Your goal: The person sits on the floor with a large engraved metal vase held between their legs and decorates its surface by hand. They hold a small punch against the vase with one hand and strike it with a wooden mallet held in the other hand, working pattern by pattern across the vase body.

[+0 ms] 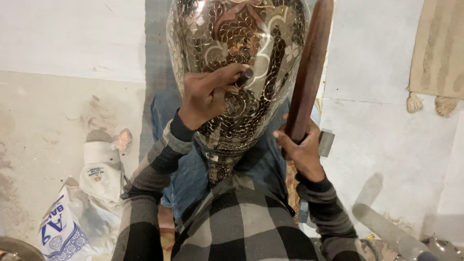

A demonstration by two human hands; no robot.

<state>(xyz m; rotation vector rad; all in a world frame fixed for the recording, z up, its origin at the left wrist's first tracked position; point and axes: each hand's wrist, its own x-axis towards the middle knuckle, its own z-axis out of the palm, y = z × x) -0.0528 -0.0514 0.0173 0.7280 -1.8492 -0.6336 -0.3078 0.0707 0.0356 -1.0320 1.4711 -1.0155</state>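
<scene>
Brass vase [237,53] between both hands

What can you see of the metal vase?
The vase is large, shiny and silvery, covered in engraved floral scrollwork with dark inlay. It lies tilted across the person's lap, narrow foot toward the body, wide belly away and cut off by the frame's top edge. The left hand presses a small tool against it; a wooden stick in the right hand runs alongside.

An ornate engraved metal vase [237,53] lies in the lap, a dark wooden stick [309,67] upright beside it.
</scene>
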